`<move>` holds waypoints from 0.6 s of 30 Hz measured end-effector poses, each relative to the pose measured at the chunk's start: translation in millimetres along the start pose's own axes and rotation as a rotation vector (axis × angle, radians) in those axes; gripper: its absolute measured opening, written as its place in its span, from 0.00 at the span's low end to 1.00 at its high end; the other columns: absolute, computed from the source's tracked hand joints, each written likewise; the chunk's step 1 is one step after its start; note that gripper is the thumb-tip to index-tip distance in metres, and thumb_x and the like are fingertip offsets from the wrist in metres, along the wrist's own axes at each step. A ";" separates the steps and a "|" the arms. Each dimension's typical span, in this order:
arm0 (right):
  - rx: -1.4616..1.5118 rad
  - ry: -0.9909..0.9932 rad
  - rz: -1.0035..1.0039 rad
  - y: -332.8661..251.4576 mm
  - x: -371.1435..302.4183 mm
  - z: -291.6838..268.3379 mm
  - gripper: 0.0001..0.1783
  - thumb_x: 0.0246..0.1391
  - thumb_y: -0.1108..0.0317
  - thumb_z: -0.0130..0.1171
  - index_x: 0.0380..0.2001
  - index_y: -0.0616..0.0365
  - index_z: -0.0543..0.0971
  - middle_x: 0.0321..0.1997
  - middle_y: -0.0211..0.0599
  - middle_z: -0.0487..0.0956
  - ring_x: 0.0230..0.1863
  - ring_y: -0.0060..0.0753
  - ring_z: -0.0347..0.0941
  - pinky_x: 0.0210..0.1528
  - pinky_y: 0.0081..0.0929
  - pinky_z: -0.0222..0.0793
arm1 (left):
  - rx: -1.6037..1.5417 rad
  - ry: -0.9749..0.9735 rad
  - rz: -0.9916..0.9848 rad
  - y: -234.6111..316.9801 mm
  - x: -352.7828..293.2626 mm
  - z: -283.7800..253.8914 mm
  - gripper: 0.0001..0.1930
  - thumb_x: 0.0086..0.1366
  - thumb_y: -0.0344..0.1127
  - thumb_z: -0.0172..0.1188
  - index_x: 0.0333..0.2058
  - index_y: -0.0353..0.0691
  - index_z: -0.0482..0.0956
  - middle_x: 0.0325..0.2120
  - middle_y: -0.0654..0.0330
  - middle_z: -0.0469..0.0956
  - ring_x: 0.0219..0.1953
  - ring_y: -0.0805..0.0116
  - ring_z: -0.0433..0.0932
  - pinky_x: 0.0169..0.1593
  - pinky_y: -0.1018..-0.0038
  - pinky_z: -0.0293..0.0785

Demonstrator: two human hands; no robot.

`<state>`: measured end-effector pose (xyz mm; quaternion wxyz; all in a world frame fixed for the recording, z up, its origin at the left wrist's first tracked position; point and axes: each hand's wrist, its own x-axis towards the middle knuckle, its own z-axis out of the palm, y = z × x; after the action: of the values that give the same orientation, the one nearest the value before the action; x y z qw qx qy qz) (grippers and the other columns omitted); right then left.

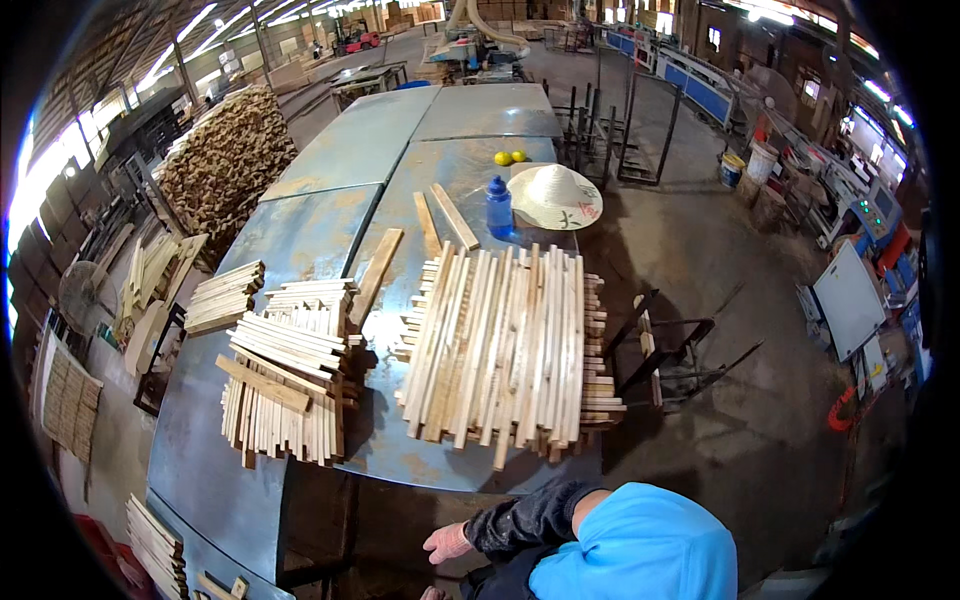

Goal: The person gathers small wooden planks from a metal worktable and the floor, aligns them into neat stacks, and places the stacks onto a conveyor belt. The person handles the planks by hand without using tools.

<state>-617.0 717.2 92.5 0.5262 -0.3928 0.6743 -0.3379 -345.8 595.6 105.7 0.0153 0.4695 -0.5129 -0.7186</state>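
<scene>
My right hand point(447, 542), pinkish and perhaps gloved, reaches left below the metal table's near edge. A dark sleeve covers that forearm. Its fingers look apart, with nothing visible in them. Only a sliver of my left hand point(435, 594) shows at the lower rim, its fingers cut off. Beyond the right hand, a broad stack of wooden strips point(500, 350) lies on the table point(480, 478), apart from both hands. To its left, a smaller crisscrossed pile of strips point(285, 415) has a loose board point(262, 383) tilted across it.
A blue bottle point(499, 208), a straw hat point(556, 197) and two yellow round fruits point(510, 158) stand behind the large stack. Black metal racks point(670, 350) border the table's right side. Further strips point(155, 548) are at lower left. A tall wood heap point(225, 165) rises farther back.
</scene>
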 end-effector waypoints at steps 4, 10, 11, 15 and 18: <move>0.086 0.015 0.003 -35.0 44.6 -26.6 0.28 0.66 0.49 0.61 0.56 0.63 0.82 0.58 0.57 0.84 0.62 0.56 0.81 0.61 0.52 0.75 | 0.033 -0.064 -0.148 32.9 42.4 -27.2 0.26 0.81 0.49 0.62 0.63 0.31 0.81 0.53 0.51 0.85 0.58 0.61 0.81 0.62 0.62 0.78; 0.120 0.000 -0.017 -81.9 119.9 -83.5 0.32 0.68 0.48 0.59 0.64 0.63 0.79 0.63 0.53 0.85 0.64 0.52 0.81 0.68 0.44 0.76 | -0.038 -0.010 -0.072 89.1 141.7 -66.0 0.14 0.73 0.36 0.64 0.50 0.33 0.88 0.32 0.65 0.82 0.31 0.75 0.76 0.37 0.75 0.71; -0.020 0.049 -0.002 -90.5 132.3 -93.5 0.30 0.69 0.50 0.58 0.62 0.63 0.80 0.63 0.54 0.84 0.64 0.56 0.80 0.66 0.45 0.76 | -0.124 0.033 -0.011 102.4 154.0 -70.4 0.18 0.74 0.35 0.66 0.56 0.30 0.86 0.36 0.64 0.84 0.34 0.74 0.78 0.39 0.74 0.74; -0.087 0.229 -0.040 -123.1 168.8 -138.3 0.31 0.70 0.53 0.58 0.67 0.62 0.78 0.67 0.56 0.81 0.67 0.60 0.78 0.69 0.43 0.75 | -0.126 0.039 0.031 175.0 199.8 -100.0 0.23 0.74 0.35 0.68 0.63 0.27 0.83 0.44 0.58 0.87 0.40 0.70 0.82 0.45 0.72 0.79; -0.081 0.196 0.008 -140.9 186.3 -201.9 0.34 0.67 0.53 0.67 0.70 0.62 0.77 0.69 0.55 0.81 0.70 0.55 0.77 0.71 0.41 0.74 | 0.158 0.058 0.104 226.2 241.0 -107.2 0.28 0.73 0.38 0.69 0.66 0.26 0.80 0.55 0.51 0.87 0.54 0.62 0.85 0.58 0.69 0.81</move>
<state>-815.0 495.5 176.1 0.4427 -0.3764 0.7371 -0.3450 -510.4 289.7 113.3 0.0305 0.4626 -0.5909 -0.6602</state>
